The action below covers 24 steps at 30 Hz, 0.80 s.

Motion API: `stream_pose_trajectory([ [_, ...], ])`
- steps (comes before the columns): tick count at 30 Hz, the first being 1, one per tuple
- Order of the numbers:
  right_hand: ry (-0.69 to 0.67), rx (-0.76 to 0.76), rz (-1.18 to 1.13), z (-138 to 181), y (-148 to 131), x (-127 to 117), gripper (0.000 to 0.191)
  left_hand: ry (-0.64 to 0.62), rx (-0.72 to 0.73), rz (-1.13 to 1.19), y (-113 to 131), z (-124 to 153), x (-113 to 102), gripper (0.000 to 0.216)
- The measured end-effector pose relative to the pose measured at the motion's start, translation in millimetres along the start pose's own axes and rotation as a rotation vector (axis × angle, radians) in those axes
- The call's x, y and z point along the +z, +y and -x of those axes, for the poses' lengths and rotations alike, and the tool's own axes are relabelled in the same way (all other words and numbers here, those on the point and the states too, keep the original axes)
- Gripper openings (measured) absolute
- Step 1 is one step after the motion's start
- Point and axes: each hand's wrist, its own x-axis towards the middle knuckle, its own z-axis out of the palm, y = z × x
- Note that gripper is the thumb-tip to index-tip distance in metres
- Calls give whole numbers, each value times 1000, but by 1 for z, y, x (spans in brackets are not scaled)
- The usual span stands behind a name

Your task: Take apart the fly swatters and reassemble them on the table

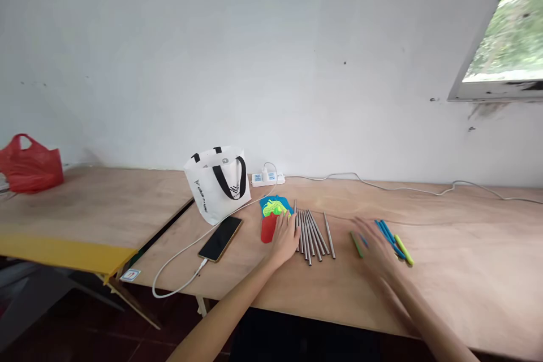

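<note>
My left hand (285, 236) lies with fingers stretched out between a red flat piece (268, 227) and a row of thin metal tubes (311, 237), touching their left side. Under its fingertips is a yellow-green mesh-like piece (274, 207), on top of a blue flat piece (285, 201). One metal tube (330, 236) lies a little apart on the right. My right hand (376, 249) is smeared by motion above the table, among coloured sticks. A green stick (356, 244) shows at its left; blue sticks (387, 233) and a lime-green stick (404, 250) lie at its right.
A black phone (220, 238) on a white charging cable (169, 296) lies left of my left hand. Behind it stand a white tote bag (218, 189) and a power strip (268, 179) by the wall. A red plastic bag (31, 167) sits on the adjoining table (106, 198).
</note>
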Motion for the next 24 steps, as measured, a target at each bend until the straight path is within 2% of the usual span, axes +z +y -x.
stream_pose_trajectory([
  [2, -153, 4, -5, 3, -47, 22, 64, -34, 50, -155, -1, 1, -2, 46],
  [4, -226, 107, 23, 5, -83, 45, 73, -57, 98, -257, 3, 0, 0, 49],
  [7, -291, 169, 84, 3, -108, 68, 84, -70, 128, -334, 8, 4, 4, 50],
  [13, -345, 199, 60, -14, -113, 79, 78, -103, 218, -349, 13, 31, -1, 48],
  [18, -337, 122, 12, -24, -117, 87, 68, -93, 177, -190, 21, 58, -11, 56],
  [21, -337, 99, -21, -21, -113, 77, 67, -130, 226, -83, 10, 67, -20, 69],
  [24, -424, -101, -52, -11, -100, 54, 70, -215, 308, -50, -8, 62, -29, 81],
])
